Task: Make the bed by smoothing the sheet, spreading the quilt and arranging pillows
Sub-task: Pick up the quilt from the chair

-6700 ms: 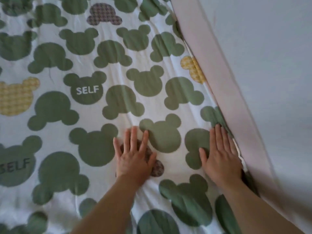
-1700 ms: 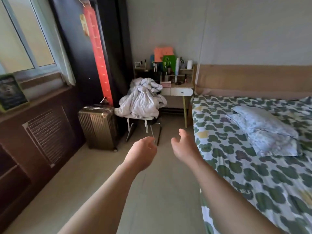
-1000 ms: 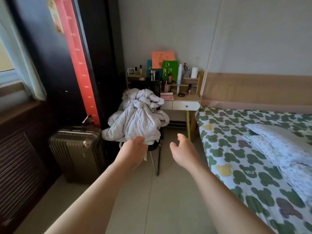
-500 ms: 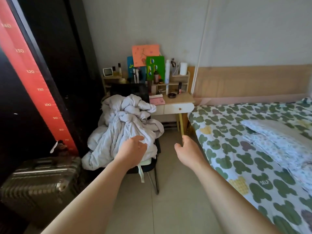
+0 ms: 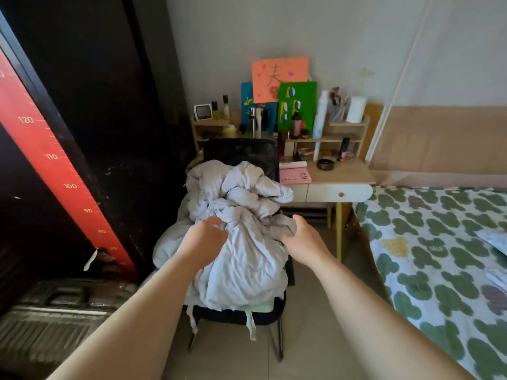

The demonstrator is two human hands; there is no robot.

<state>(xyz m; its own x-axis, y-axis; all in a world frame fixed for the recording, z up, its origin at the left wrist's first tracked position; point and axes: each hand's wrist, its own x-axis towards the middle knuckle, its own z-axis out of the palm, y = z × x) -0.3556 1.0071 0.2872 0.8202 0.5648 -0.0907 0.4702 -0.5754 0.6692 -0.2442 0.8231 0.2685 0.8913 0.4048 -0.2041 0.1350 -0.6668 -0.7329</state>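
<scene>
A crumpled pale grey quilt (image 5: pixel 241 242) lies heaped on a black chair (image 5: pixel 241 153) in the middle of the view. My left hand (image 5: pixel 204 241) reaches over the quilt's left side with loosely curled fingers and holds nothing. My right hand (image 5: pixel 304 241) is at the heap's right side, fingers relaxed, at or just short of the fabric. The bed (image 5: pixel 439 256) with its green bear-patterned sheet fills the right. A corner of a pale pillow (image 5: pixel 493 239) shows at the right edge.
A small wooden desk (image 5: pixel 329 175) crowded with bottles and coloured cards stands behind the chair, touching the bed's head end. A dark wardrobe with a red height chart (image 5: pixel 49 160) is on the left, and a suitcase (image 5: pixel 55 316) sits at the lower left. Tiled floor (image 5: pixel 310 338) runs between chair and bed.
I turned from pressing the sheet flat and walked toward the chair. Over the last second both hands have advanced until they reach the heaped quilt.
</scene>
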